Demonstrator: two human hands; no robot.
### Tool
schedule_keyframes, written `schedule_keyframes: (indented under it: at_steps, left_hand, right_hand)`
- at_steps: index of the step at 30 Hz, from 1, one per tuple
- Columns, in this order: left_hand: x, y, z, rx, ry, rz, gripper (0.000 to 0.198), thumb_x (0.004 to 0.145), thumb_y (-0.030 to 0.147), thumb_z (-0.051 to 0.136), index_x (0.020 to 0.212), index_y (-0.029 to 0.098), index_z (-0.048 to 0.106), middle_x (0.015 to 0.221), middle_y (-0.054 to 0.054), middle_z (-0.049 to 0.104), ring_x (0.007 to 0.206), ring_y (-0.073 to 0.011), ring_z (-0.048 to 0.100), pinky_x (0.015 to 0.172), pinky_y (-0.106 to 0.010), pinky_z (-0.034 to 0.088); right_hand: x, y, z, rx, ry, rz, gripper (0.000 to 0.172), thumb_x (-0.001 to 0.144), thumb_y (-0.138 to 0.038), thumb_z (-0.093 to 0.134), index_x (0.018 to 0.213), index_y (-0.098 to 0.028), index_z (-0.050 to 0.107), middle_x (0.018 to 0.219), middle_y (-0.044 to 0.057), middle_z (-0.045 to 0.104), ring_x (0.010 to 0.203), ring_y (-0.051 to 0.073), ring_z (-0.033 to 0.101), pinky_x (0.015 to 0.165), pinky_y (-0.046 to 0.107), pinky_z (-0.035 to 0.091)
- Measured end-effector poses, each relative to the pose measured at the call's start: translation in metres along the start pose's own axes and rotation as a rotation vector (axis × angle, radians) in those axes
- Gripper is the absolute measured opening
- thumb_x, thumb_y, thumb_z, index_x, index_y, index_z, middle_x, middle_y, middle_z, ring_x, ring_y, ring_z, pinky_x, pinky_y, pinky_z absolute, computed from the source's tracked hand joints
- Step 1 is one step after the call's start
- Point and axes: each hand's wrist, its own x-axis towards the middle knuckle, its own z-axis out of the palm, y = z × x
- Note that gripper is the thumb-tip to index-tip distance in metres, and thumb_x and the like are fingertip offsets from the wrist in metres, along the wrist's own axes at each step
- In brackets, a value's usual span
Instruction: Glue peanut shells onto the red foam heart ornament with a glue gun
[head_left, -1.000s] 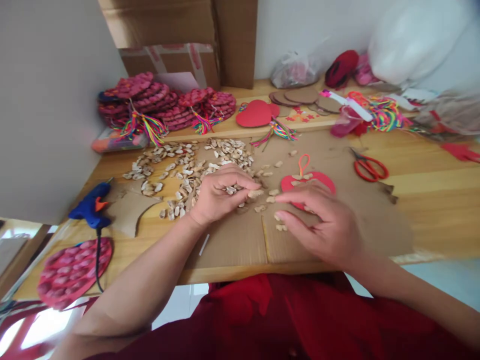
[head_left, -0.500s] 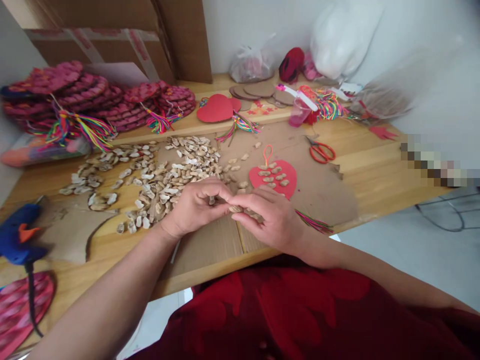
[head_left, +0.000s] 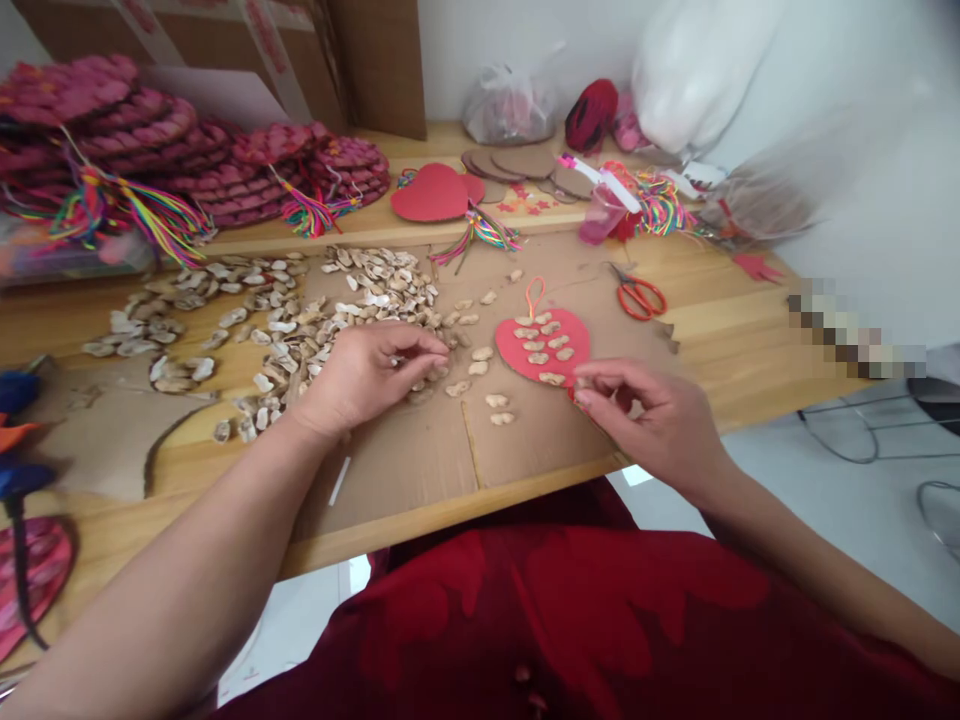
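Note:
A red heart [head_left: 517, 352] with an orange loop lies on the cardboard sheet [head_left: 405, 470], peanut shells [head_left: 559, 341] set in rows across it. My right hand [head_left: 652, 415] is closed in a pinch at the heart's lower tip; what is between finger and thumb is hidden. To the left, my left hand [head_left: 375, 375] has thumb and forefinger drawn together at the edge of a pile of peanut shells [head_left: 386, 280]. Whether it holds a shell is unclear. Several loose peanut shells [head_left: 496, 401] lie between the hands.
Orange-handled scissors [head_left: 640, 297] lie right of the heart. Behind are stacked pink discs [head_left: 82, 100] with tassels, another red heart [head_left: 431, 192], a pink cup [head_left: 600, 215] and plastic bags [head_left: 510, 105]. A blue glue gun [head_left: 22, 440] is at the left edge.
My hands have parted. The right moved right to the heart's tip, and the left drew slightly left and up. Peanut shells they covered now show, including one low on the heart.

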Motion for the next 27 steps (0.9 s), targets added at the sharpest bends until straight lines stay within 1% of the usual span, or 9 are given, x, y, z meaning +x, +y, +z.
schedule_keyframes:
  at_steps: [2,4,7,12,15,18,21,24,27]
  left_hand:
    - [0.001,-0.006,-0.002,0.073,-0.003,0.008,0.021,0.091,0.043,0.07,0.093,0.026,0.082,0.092,-0.003,0.082,0.084,-0.0193,0.075,0.081,-0.028,0.055]
    - [0.002,-0.01,-0.006,0.141,0.001,0.018,0.021,0.09,0.044,0.07,0.093,0.028,0.082,0.093,-0.002,0.082,0.085,-0.0207,0.075,0.083,-0.029,0.054]
    - [0.002,-0.011,-0.014,0.224,0.018,0.007,0.021,0.091,0.043,0.068,0.092,0.027,0.082,0.092,-0.001,0.082,0.082,-0.0203,0.074,0.08,-0.029,0.053]
    - [0.002,-0.01,-0.03,0.354,0.097,-0.107,0.018,0.09,0.04,0.068,0.093,0.029,0.081,0.091,0.006,0.082,0.081,-0.0158,0.072,0.076,-0.024,0.051]
    - [0.001,-0.015,-0.039,0.417,0.076,-0.215,0.019,0.087,0.043,0.069,0.094,0.031,0.082,0.089,0.01,0.082,0.077,-0.0137,0.069,0.074,-0.022,0.049]
    - [0.0,-0.019,-0.049,0.484,0.073,-0.33,0.018,0.085,0.044,0.069,0.092,0.033,0.082,0.084,0.012,0.08,0.076,-0.0137,0.069,0.073,-0.023,0.047]
    - [-0.002,-0.017,-0.056,0.543,0.125,-0.387,0.022,0.087,0.045,0.067,0.095,0.032,0.083,0.089,0.012,0.081,0.083,-0.0148,0.07,0.08,-0.025,0.048]
    - [-0.002,-0.012,-0.061,0.565,0.174,-0.418,0.026,0.09,0.048,0.067,0.099,0.029,0.083,0.092,0.012,0.08,0.083,-0.0142,0.068,0.083,-0.025,0.047]
    - [-0.002,-0.007,-0.065,0.611,0.166,-0.471,0.028,0.089,0.047,0.069,0.102,0.026,0.083,0.088,0.01,0.08,0.075,-0.012,0.064,0.08,-0.023,0.046]
  right_hand:
    - [0.002,0.008,-0.011,-0.098,-0.02,0.101,0.02,0.092,-0.035,0.071,0.106,-0.023,0.076,0.076,0.001,0.073,0.056,0.014,0.057,0.058,0.032,0.047]
    - [0.004,0.018,-0.018,-0.193,-0.035,0.163,0.021,0.09,-0.037,0.071,0.104,-0.023,0.077,0.077,0.002,0.074,0.061,0.017,0.063,0.061,0.034,0.048]
    - [0.007,0.034,-0.022,-0.318,-0.056,0.23,0.021,0.088,-0.038,0.072,0.1,-0.021,0.076,0.073,0.004,0.074,0.068,0.023,0.068,0.065,0.035,0.048]
    - [0.011,0.046,-0.02,-0.366,-0.103,0.302,0.025,0.09,-0.044,0.07,0.097,-0.021,0.076,0.069,0.004,0.072,0.066,0.023,0.067,0.062,0.034,0.044]
    - [0.013,0.048,-0.027,-0.389,-0.127,0.308,0.034,0.096,-0.052,0.062,0.096,-0.021,0.076,0.069,0.005,0.072,0.066,0.023,0.066,0.062,0.034,0.043]
    - [0.012,0.053,-0.036,-0.361,-0.133,0.265,0.034,0.101,-0.047,0.055,0.101,-0.021,0.076,0.082,0.006,0.077,0.071,0.023,0.068,0.066,0.035,0.045]
    - [0.01,0.061,-0.041,-0.272,-0.153,0.167,0.028,0.097,-0.04,0.062,0.111,-0.021,0.076,0.096,0.007,0.079,0.076,0.021,0.069,0.068,0.035,0.049]
    - [0.009,0.066,-0.042,-0.234,-0.204,0.069,0.029,0.094,-0.034,0.065,0.117,-0.021,0.076,0.098,0.006,0.078,0.079,0.021,0.07,0.071,0.035,0.052]
    - [0.012,0.07,-0.041,-0.248,-0.258,-0.043,0.025,0.096,-0.029,0.06,0.113,-0.021,0.077,0.1,0.006,0.079,0.088,0.023,0.072,0.078,0.038,0.053]
